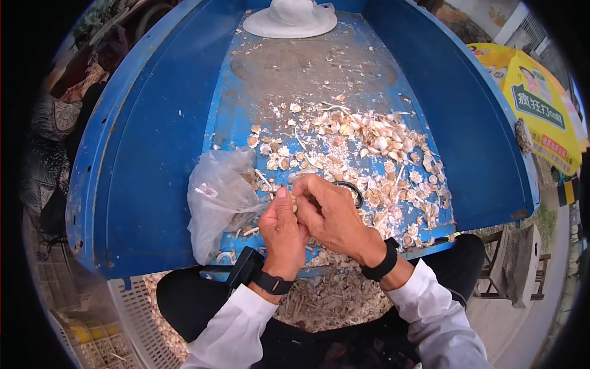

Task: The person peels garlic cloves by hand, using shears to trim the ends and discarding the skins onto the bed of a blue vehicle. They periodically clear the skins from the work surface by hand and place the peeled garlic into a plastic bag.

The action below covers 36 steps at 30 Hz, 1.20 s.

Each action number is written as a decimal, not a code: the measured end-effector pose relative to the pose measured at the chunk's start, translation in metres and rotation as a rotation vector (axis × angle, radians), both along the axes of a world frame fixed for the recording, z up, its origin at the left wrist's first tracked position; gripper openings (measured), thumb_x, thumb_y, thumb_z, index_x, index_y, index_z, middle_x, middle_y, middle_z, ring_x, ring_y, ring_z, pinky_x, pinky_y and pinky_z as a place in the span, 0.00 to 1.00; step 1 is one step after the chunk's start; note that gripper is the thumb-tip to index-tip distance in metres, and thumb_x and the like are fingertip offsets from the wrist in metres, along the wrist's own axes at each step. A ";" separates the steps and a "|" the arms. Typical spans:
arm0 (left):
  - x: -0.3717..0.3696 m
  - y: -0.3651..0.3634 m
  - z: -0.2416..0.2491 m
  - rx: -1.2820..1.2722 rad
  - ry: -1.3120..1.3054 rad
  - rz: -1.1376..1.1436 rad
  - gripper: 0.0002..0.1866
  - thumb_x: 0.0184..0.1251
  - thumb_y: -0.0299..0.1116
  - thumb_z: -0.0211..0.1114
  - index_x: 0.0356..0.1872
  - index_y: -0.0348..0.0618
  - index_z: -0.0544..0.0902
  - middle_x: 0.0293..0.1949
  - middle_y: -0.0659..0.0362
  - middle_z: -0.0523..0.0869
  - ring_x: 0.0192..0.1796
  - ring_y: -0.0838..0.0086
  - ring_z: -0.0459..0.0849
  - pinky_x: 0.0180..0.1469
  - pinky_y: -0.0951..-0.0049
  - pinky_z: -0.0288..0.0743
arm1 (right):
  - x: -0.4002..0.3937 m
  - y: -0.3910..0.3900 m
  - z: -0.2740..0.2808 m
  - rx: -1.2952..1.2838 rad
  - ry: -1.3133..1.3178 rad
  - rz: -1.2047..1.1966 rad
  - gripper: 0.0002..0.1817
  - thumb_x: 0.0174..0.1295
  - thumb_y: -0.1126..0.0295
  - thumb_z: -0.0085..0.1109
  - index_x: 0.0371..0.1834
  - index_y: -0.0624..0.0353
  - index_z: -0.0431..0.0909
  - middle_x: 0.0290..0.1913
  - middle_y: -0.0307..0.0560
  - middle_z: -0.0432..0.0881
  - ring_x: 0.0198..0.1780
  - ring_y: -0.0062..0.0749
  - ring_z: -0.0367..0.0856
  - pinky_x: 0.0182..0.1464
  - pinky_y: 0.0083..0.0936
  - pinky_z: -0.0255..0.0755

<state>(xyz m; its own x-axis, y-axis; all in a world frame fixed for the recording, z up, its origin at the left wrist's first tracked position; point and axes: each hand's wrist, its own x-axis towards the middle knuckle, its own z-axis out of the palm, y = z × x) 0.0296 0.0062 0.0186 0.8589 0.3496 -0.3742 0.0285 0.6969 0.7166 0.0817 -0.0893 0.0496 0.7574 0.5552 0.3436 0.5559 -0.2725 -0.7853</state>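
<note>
Garlic clove (294, 202), mostly hidden by fingers, is held above the near end of the blue metal bed (153, 160), between the plastic bag (218, 190) and the black ring (359, 195). It is probably best steadied by the left hand (284, 229) while loose skin is lifted lightly by the right hand (335, 215). On both, thumb and fingers are closed around the clove

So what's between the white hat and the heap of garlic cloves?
In the head view, a dusty brown stretch of the blue bed, sprinkled with small pale scraps, lies between the white hat and the garlic cloves.
</note>
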 end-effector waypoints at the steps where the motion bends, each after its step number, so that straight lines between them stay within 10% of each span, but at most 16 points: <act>1: -0.003 0.002 -0.002 -0.001 0.013 -0.003 0.17 0.78 0.47 0.51 0.39 0.44 0.78 0.20 0.68 0.74 0.19 0.88 0.69 0.15 0.84 0.58 | -0.003 -0.002 0.008 0.017 0.137 0.023 0.05 0.64 0.76 0.54 0.41 0.64 0.72 0.32 0.53 0.79 0.30 0.35 0.81 0.32 0.29 0.74; 3: -0.008 0.010 -0.006 -0.112 -0.105 -0.120 0.15 0.78 0.45 0.52 0.42 0.44 0.78 0.22 0.68 0.75 0.18 0.88 0.67 0.14 0.85 0.56 | -0.003 -0.004 0.006 0.065 0.339 0.035 0.06 0.65 0.76 0.55 0.44 0.64 0.74 0.30 0.44 0.81 0.30 0.18 0.80 0.32 0.20 0.73; 10: -0.003 0.023 0.003 -0.487 -0.123 -0.192 0.09 0.77 0.36 0.54 0.48 0.43 0.74 0.32 0.62 0.76 0.23 0.87 0.69 0.16 0.88 0.61 | 0.026 -0.030 0.002 0.200 0.544 -0.108 0.08 0.67 0.73 0.56 0.44 0.66 0.81 0.28 0.39 0.82 0.31 0.15 0.77 0.32 0.16 0.72; 16: -0.004 0.023 0.005 -0.630 -0.115 -0.231 0.07 0.76 0.30 0.50 0.45 0.40 0.75 0.39 0.56 0.77 0.36 0.75 0.78 0.17 0.87 0.65 | 0.117 -0.062 -0.018 -0.236 0.041 -0.315 0.08 0.61 0.74 0.61 0.39 0.69 0.82 0.29 0.45 0.82 0.30 0.26 0.80 0.33 0.25 0.75; 24: 0.000 0.023 0.001 -0.494 -0.181 -0.276 0.15 0.79 0.44 0.50 0.39 0.43 0.76 0.34 0.60 0.75 0.33 0.77 0.76 0.18 0.88 0.65 | 0.166 -0.040 -0.030 -0.444 0.009 -0.296 0.10 0.51 0.72 0.66 0.29 0.68 0.78 0.28 0.61 0.82 0.29 0.47 0.83 0.35 0.37 0.75; 36: -0.001 0.013 0.010 0.132 -0.084 -0.255 0.21 0.76 0.42 0.56 0.62 0.39 0.72 0.28 0.67 0.72 0.25 0.87 0.69 0.18 0.87 0.58 | 0.047 -0.017 0.005 0.128 0.494 0.076 0.11 0.60 0.73 0.66 0.45 0.66 0.83 0.32 0.42 0.84 0.31 0.22 0.81 0.35 0.19 0.76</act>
<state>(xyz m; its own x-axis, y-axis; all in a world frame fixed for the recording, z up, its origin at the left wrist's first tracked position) 0.0288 0.0188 0.0291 0.9512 0.1591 -0.2642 0.1281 0.5753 0.8078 0.1291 -0.1061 0.0548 0.8056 0.5920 0.0243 0.1252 -0.1300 -0.9836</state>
